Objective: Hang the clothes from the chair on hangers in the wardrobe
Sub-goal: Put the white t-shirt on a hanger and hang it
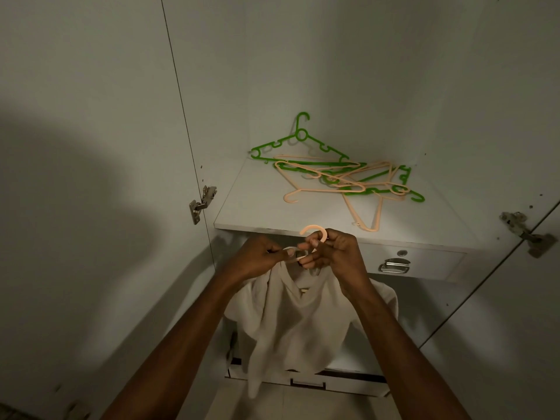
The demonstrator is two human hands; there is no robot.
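While both hands pinch at the neck, left hand on the collar, right hand gripping the peach hanger, the cream shirt hangs below the shelf's front edge; a loose collar could slide off one shoulder.

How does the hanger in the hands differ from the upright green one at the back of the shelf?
The held hanger is peach; the green hanger is green. The held one carries a cream shirt, with only its hook showing; the green one is bare. Both hands grip the held one; the green one leans untouched against the wall. Both look plastic.
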